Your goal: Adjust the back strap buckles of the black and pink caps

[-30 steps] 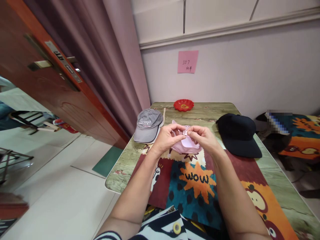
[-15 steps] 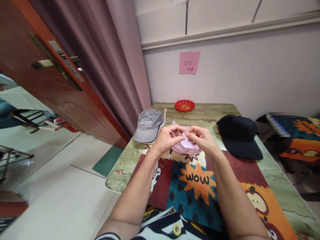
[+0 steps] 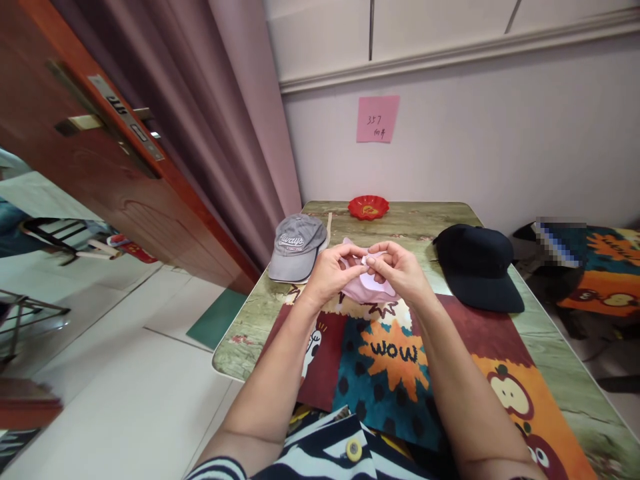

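My left hand and my right hand meet over the middle of the table. Thumb and fingers of both are pinched on a small whitish piece, too small to make out clearly. Just under and behind the fingers lies a pale pink cap, partly hidden by my hands; whether the piece is attached to it I cannot tell. To the left of my hands sits a grey cap with white lettering. A black cap rests on the right, its brim toward me.
A red scalloped dish stands at the back of the wood-patterned table. A colourful mat lies under my forearms. A pink note is stuck on the wall, and a brown door stands at the left.
My fingers have shifted slightly around the small piece, which shows less between them now. The caps have stayed in place; the view has tilted down a little.
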`<state>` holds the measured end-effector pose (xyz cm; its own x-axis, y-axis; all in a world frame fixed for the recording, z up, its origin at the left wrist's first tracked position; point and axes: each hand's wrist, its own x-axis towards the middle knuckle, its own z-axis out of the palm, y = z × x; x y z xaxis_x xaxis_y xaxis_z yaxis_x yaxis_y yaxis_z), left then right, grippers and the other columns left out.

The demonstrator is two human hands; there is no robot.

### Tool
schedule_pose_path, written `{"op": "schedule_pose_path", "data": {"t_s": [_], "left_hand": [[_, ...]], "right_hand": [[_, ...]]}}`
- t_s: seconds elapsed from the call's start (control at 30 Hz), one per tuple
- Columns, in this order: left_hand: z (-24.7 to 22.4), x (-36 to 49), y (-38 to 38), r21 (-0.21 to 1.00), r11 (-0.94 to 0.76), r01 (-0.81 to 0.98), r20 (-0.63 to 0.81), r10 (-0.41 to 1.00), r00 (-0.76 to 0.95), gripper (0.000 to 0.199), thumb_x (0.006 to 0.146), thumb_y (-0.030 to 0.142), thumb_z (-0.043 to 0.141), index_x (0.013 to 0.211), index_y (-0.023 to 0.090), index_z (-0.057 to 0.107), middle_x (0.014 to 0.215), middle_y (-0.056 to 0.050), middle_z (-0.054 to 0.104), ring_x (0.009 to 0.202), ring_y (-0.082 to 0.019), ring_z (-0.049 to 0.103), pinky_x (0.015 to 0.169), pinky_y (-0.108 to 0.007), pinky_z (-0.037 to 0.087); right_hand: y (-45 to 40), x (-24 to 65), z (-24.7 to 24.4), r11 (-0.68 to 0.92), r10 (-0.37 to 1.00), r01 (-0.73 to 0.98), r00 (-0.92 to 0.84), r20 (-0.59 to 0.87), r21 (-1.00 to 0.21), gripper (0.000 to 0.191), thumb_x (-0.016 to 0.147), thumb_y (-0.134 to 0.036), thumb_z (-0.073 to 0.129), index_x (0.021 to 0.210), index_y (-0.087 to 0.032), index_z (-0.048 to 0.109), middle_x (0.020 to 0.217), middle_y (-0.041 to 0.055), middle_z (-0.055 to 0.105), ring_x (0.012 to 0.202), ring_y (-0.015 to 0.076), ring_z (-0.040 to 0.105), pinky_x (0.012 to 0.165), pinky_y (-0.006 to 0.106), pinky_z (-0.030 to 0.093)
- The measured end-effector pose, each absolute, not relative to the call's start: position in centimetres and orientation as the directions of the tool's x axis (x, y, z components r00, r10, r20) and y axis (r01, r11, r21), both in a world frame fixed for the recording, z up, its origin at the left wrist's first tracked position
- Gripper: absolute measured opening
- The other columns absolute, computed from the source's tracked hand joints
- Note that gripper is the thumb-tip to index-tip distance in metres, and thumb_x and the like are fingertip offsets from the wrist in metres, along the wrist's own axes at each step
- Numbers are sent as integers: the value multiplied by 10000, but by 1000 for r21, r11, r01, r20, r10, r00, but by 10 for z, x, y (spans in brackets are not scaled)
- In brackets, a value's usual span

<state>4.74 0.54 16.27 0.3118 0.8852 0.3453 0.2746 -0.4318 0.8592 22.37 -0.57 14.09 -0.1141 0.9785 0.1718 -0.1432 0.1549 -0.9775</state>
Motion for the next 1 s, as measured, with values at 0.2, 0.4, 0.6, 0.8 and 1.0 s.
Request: {"op": "schedule_pose_path", "data": {"t_s": [0.2, 0.4, 0.6, 0.8, 1.0], "left_hand": [[164, 50, 2, 948, -274, 162, 257, 959, 117, 338, 736, 450, 810, 868, 167, 678, 792, -18, 674, 677, -116, 591, 630, -228, 473], [162, 61, 1, 990, -125, 60, 110, 972, 208, 305, 773, 437, 746, 740, 157, 629, 618, 20, 586, 514, -72, 483, 493, -199, 367], [160, 64, 2, 988, -139, 64, 127, 977, 171, 192, 759, 316, 710, 711, 150, 625, 612, 21, 588, 523, -70, 498, 515, -195, 386], [158, 65, 1, 975, -187, 119, 176, 979, 97, 212, 797, 352, 694, 728, 164, 623, 630, 17, 622, 550, -92, 547, 541, -206, 425], [161, 66, -1, 980, -177, 95, 167, 980, 106, 185, 759, 338, 719, 728, 160, 678, 651, 19, 623, 583, -100, 542, 560, -215, 420]], "right_hand": [[-4, 231, 139, 220, 965, -93, -127, 231, -971, 430, 778, -535, 777, 989, -183, 648, 664, -12, 643, 573, 122, 577, 548, 246, 471], [-6, 232, 138, 332, 931, 54, -179, 318, -942, 430, 803, -494, 767, 1082, -171, 716, 693, -16, 616, 602, 120, 539, 563, 246, 425], [-9, 229, 142, 455, 884, 390, -96, 457, -800, 289, 838, -443, 737, 1017, -219, 777, 804, 33, 746, 695, 172, 644, 662, 272, 471], [-11, 225, 145, 458, 870, 470, -64, 488, -755, 186, 859, -358, 693, 980, -229, 753, 870, 40, 785, 746, 199, 712, 715, 288, 506], [-10, 224, 145, 478, 861, 456, -74, 503, -751, 175, 849, -376, 707, 950, -234, 721, 915, 50, 785, 811, 223, 733, 756, 307, 523]]}}
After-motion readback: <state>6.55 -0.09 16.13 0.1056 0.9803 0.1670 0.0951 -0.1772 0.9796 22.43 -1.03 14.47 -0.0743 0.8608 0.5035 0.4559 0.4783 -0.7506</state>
